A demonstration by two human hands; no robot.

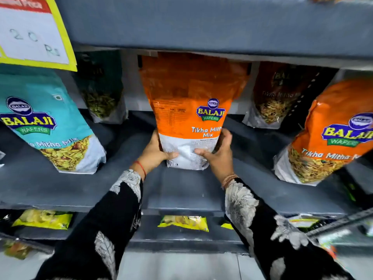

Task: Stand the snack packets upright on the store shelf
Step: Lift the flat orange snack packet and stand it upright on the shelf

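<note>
we held the orange tikha mitha mix packet (191, 110) upright at the centre of the frame, its base on the grey shelf (60, 188). our left hand (155, 152) clasped its lower left edge and our right hand (219, 152) its lower right. a teal balaji packet (46, 122) leaned at left, another orange packet (331, 134) at right, and a yellow price card (34, 31) hung upper left.

Yellow price tag (34, 31), upper left
</note>
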